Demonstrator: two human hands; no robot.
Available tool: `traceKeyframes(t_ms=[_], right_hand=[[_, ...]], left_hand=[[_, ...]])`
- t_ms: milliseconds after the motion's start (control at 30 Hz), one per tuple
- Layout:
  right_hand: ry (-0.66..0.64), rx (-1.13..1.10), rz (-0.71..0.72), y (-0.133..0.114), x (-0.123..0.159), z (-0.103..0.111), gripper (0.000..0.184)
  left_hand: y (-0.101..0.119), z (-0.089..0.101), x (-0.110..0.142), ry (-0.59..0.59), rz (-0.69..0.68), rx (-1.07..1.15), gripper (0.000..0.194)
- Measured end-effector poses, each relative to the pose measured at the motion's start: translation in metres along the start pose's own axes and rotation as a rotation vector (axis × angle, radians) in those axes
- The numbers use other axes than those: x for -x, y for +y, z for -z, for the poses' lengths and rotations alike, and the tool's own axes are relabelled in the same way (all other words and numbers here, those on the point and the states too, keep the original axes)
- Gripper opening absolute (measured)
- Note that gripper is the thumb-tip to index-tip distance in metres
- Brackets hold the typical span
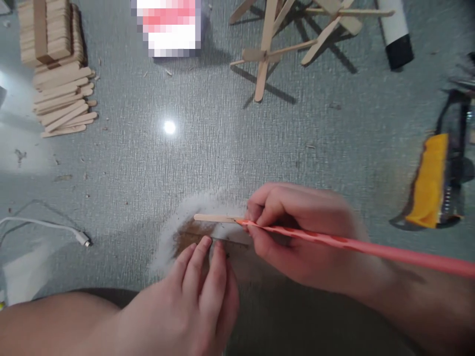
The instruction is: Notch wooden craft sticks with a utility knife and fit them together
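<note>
My right hand (300, 232) is closed around a red pencil (371, 247) near its sharpened point. The point meets the right part of a wooden craft stick (213, 217), where small dark marks show. The stick lies nearly level over a whitish patch. Just below it, my left hand (196, 296) rests palm down with its fingers stretched forward. Its fingertips press by a thin straight edge (233, 242), perhaps a ruler, over a brownish area. What lies beneath the palm is hidden.
Craft sticks lie loose (67, 109) and bundled (48, 34) at upper left. A stick frame (265, 54) stands at the top, left of a white tube with a black cap (399, 52). Yellow-and-black packaging (430, 178) is at right, a white cable (79, 237) at left.
</note>
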State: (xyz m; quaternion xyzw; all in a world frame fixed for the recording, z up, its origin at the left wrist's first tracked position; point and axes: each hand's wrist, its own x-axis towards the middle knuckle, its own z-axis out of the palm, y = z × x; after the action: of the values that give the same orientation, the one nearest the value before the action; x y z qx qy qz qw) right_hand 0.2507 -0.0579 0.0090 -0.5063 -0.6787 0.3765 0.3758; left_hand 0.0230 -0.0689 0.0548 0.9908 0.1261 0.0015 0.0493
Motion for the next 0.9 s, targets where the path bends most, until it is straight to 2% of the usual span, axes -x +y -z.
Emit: traceKeyframes(t_ms=[100, 200, 433, 567, 700, 900], right_hand=[[-0.003, -0.019, 0.006, 0.001, 0.001, 0.0, 0.023], [0.004, -0.032, 0.001, 0.002, 0.001, 0.0, 0.022], [-0.004, -0.031, -0.007, 0.004, 0.002, 0.0, 0.021], [0.004, -0.023, -0.027, 0.003, 0.002, 0.0, 0.021], [0.006, -0.022, -0.035, 0.002, 0.001, 0.0, 0.019], [-0.008, -0.031, -0.051, 0.001, 0.003, 0.0, 0.018]], left_hand=[[0.0, 0.001, -0.002, 0.006, -0.074, -0.053, 0.037], [-0.001, -0.002, -0.001, 0.085, -0.115, -0.076, 0.035], [-0.009, -0.013, 0.005, 0.349, -0.043, -0.147, 0.027], [-0.017, -0.009, 0.003, 0.253, 0.036, -0.128, 0.032], [-0.018, -0.011, -0.002, 0.295, 0.047, 0.001, 0.027], [-0.014, -0.018, -0.003, 0.257, 0.095, 0.084, 0.03]])
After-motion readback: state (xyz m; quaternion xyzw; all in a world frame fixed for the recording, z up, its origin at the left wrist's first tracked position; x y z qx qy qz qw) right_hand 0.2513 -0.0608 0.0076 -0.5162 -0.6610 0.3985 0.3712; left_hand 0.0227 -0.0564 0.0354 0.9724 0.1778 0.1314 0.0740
